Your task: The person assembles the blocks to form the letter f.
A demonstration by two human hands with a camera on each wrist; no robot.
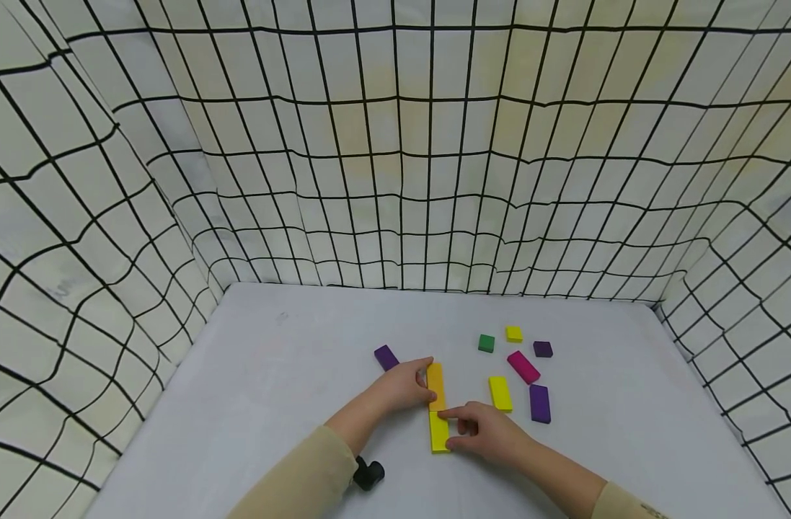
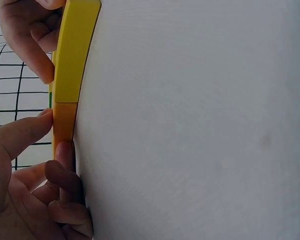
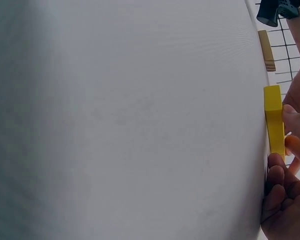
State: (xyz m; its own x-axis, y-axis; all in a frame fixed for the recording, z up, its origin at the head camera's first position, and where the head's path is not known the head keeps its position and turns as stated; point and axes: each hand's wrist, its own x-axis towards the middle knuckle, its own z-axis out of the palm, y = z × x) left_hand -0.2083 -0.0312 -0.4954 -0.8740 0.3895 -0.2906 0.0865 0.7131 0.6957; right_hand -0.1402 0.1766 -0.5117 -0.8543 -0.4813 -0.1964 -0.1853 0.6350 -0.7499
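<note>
My left sleeve [image 1: 304, 472] comes in first, with a black device [image 1: 369, 475] at its cuff. A purple block [image 1: 386, 357] lies just beyond my left hand [image 1: 403, 386]. That hand's thumb and fingers are clamped on the orange block [image 1: 437, 388], which lies lengthwise on the white table [image 1: 272, 404]. Its near end meets the long yellow block [image 1: 439, 435] in one straight line. On the right side of that yellow block, my right hand [image 1: 489, 432] touches with thumb and index finger spread apart, the index by the joint, the thumb near the close end; whether they pinch, I cannot tell. Further right lie green, yellow, magenta and purple blocks. At the edge, my right sleeve [image 1: 619, 501] carries dark lettering, too small to read.
</note>
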